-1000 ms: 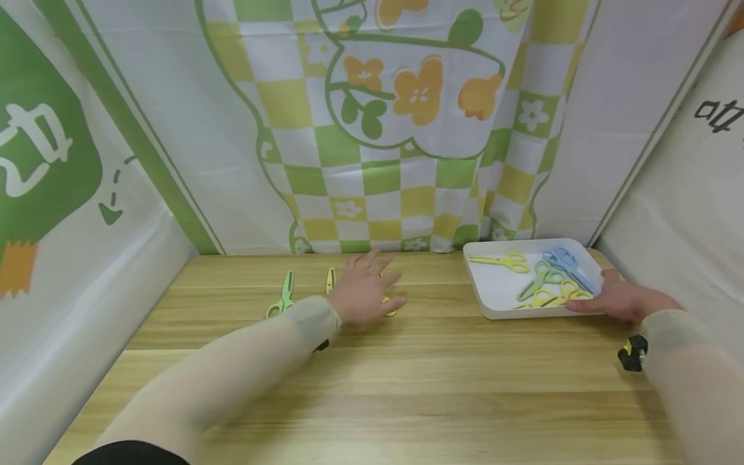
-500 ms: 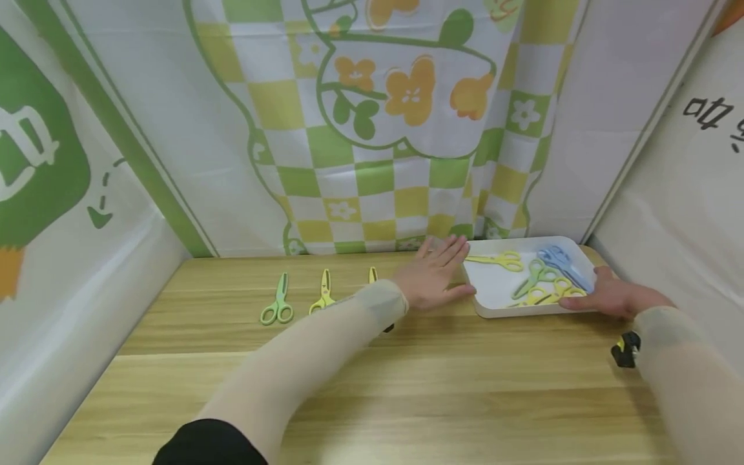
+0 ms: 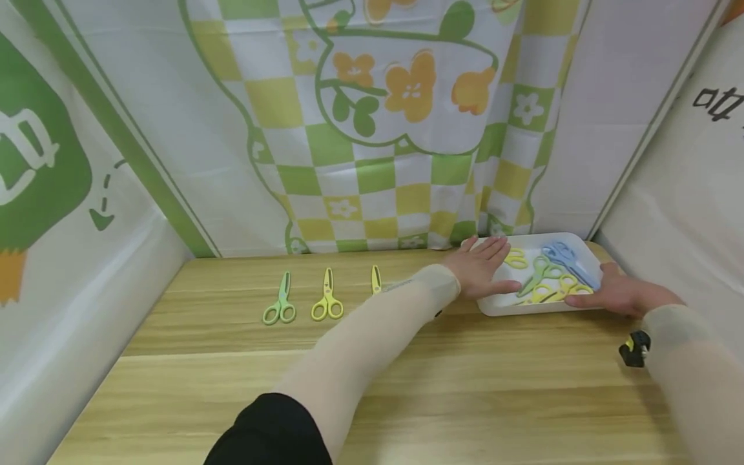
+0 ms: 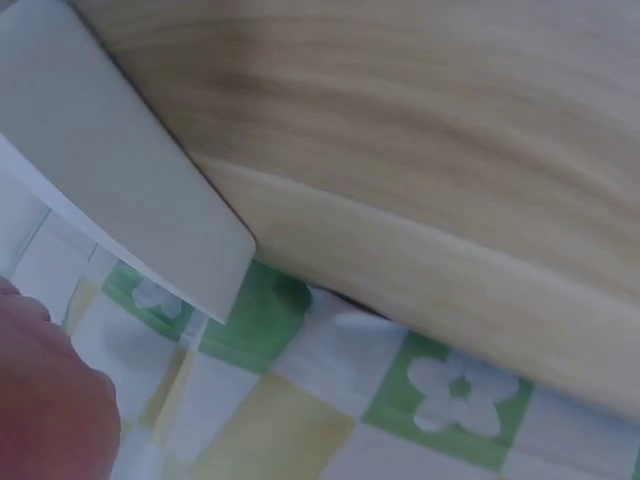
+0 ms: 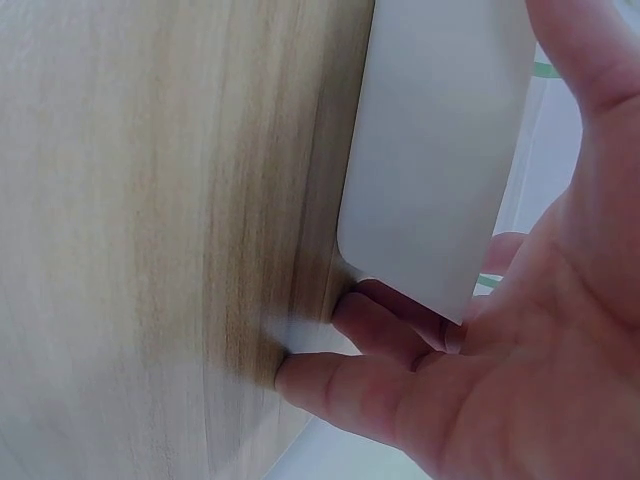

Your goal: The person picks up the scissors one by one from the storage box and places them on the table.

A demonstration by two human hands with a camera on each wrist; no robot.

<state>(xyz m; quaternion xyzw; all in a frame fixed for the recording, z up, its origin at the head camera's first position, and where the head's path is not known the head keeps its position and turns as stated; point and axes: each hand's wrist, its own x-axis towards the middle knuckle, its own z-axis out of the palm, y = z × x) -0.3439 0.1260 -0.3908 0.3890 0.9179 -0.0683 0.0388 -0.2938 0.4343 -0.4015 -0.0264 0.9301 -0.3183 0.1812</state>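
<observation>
A white tray [image 3: 523, 310] lies at the table's back right, holding blue scissors [image 3: 562, 256], green scissors [image 3: 543, 271] and several yellow scissors [image 3: 516, 260]. My left hand [image 3: 484, 268] is over the tray's left end, fingers straight and nothing in its grasp; it hides part of the yellow scissors there. At the opposite end my right hand [image 3: 629, 294] holds the tray, thumb over the rim and fingers around the outside. The right wrist view shows those fingers [image 5: 375, 335] beside the tray's white wall [image 5: 440, 140].
Left of the tray, green scissors [image 3: 283, 300] and yellow scissors [image 3: 328, 300] lie in a row, points to the back. A third yellow pair [image 3: 376, 278] is partly behind my left forearm. A checked cloth [image 3: 378, 174] hangs at the table's back edge.
My left hand has moved right, from above the yellow scissors on the table to the tray's left end. The scissors row is uncovered. The right hand stays at the tray.
</observation>
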